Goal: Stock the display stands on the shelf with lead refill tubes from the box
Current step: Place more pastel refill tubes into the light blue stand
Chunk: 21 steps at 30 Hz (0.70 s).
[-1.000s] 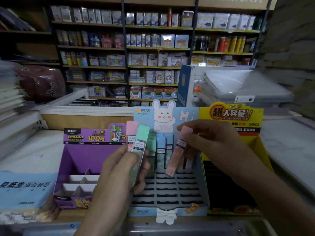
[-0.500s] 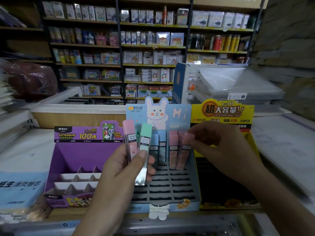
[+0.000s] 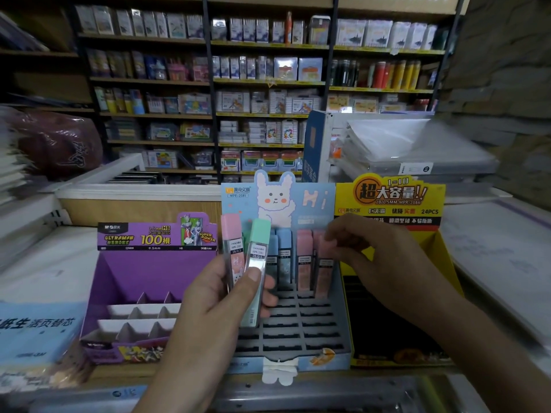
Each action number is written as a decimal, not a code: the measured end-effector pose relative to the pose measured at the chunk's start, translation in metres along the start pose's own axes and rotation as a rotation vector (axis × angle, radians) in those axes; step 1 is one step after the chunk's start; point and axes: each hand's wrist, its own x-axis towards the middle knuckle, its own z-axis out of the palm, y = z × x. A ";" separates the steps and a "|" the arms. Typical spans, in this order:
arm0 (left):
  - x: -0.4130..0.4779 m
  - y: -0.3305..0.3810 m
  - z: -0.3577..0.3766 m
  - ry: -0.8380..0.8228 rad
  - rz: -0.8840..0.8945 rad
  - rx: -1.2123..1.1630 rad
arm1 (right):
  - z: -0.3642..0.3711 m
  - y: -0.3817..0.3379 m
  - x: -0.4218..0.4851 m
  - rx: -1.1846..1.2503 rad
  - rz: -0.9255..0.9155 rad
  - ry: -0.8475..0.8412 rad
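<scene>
My left hand (image 3: 217, 296) grips two lead refill tubes upright, a pink-capped tube (image 3: 231, 248) and a green-capped tube (image 3: 257, 269), in front of the blue rabbit display stand (image 3: 298, 329). Blue tubes (image 3: 281, 254) and a pink tube (image 3: 304, 257) stand in that stand's back row. My right hand (image 3: 372, 257) pinches the top of another pink tube (image 3: 323, 272) that stands in the back row's right end slot. The rows of slots in front hold nothing.
A purple display stand (image 3: 143, 293) with white dividers sits to the left and a yellow stand (image 3: 390, 204) to the right. A blue packet (image 3: 32, 329) lies at the far left. Stocked shop shelves (image 3: 262, 84) fill the background.
My right hand carried the pink tube from mid-air back and down into the back row's right end slot. My left hand kept its two tubes and barely moved.
</scene>
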 end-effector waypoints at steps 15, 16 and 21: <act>-0.003 0.001 -0.001 -0.025 0.006 0.013 | 0.000 -0.012 -0.005 -0.068 -0.016 0.100; -0.003 0.001 0.000 -0.028 0.006 0.012 | 0.000 -0.015 -0.005 0.006 0.008 0.127; -0.004 0.002 0.000 -0.051 0.007 0.007 | 0.006 -0.033 0.008 0.447 0.151 0.049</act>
